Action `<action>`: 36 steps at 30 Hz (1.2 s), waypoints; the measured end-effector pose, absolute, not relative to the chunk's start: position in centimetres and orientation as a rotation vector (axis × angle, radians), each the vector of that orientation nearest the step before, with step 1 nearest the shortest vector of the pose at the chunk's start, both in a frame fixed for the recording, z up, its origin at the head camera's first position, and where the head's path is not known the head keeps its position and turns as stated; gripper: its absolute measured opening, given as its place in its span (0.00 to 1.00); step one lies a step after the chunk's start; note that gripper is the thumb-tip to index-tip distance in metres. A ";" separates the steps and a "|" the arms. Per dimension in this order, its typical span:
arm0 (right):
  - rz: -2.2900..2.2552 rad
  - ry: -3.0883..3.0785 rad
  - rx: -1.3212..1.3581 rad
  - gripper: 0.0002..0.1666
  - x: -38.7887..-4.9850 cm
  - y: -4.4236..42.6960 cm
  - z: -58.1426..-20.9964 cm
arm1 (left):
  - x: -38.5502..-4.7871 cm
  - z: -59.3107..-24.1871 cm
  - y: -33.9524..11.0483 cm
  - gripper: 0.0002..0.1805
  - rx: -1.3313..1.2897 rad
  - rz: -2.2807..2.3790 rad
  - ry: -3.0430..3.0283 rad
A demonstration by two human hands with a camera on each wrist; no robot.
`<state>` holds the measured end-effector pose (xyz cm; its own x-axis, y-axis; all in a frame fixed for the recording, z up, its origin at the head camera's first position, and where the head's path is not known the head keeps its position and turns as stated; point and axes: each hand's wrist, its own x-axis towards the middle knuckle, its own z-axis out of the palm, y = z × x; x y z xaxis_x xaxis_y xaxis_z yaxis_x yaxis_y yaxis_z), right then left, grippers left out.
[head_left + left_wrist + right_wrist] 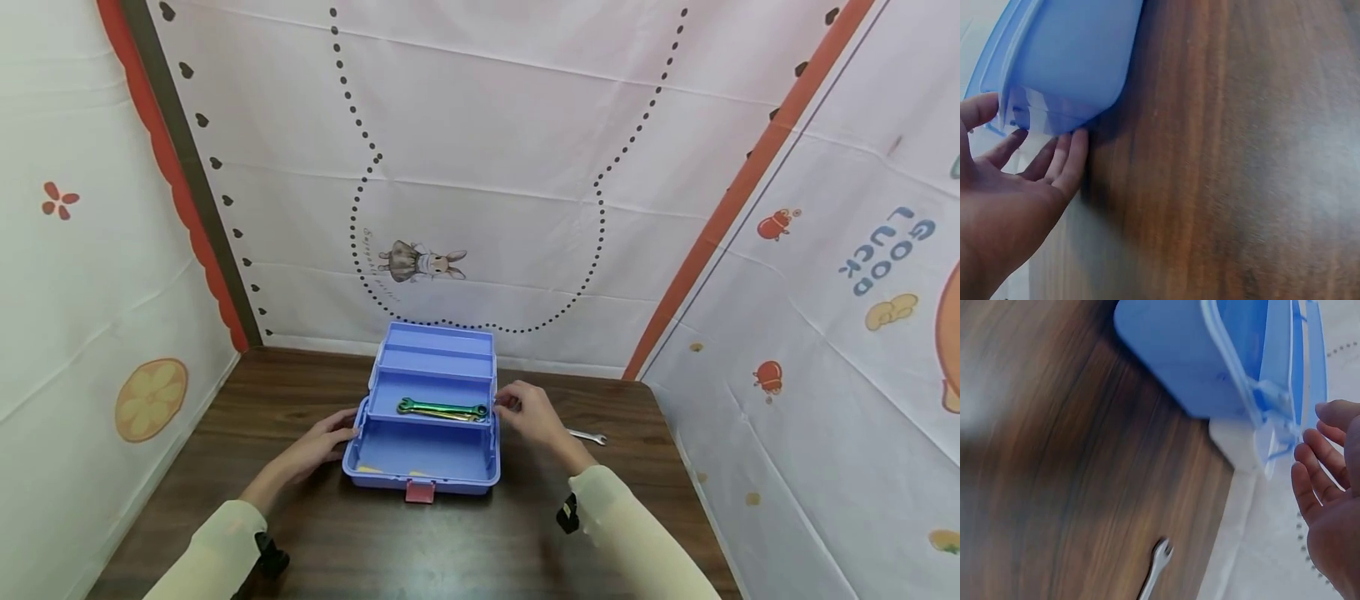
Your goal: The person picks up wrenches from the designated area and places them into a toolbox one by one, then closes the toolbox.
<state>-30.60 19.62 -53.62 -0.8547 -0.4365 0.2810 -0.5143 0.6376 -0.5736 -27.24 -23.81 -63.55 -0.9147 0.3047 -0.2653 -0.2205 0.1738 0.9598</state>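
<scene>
A blue toolbox stands with its lid raised and its upper tray lifted over the lower compartment. Green and gold-coloured wrenches lie in that tray. At the box's left side is my left hand; in the left wrist view its thumb is at the rim and the fingers of this hand touch the side wall. My right hand is by the tray's right end. The right wrist view has the fingertips of that hand at the edge beside the hinge, loosely bent.
A silver wrench lies on the wooden table to the right of the box. A red latch hangs at the box's front. Yellow pieces show inside near the front wall. Printed cloths rise behind and at both sides.
</scene>
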 end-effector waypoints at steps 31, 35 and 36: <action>0.781 -2.938 0.124 0.17 -29.2 31.6 -59.9 | -27.4 -64.6 -23.9 0.39 0.121 1.849 2.072; 0.769 -2.953 0.137 0.12 -28.9 31.9 -60.3 | -27.3 -64.7 -23.8 0.39 0.122 1.843 2.077; 0.753 -2.955 0.142 0.11 -28.8 32.0 -60.5 | -27.3 -64.7 -23.7 0.38 0.126 1.841 2.079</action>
<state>-28.83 31.97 -60.49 -0.9917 -0.0679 0.1090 -0.1118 0.8742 -0.4726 -27.27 -23.68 -64.72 -0.9313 0.3000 -0.2064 -0.1685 0.1474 0.9746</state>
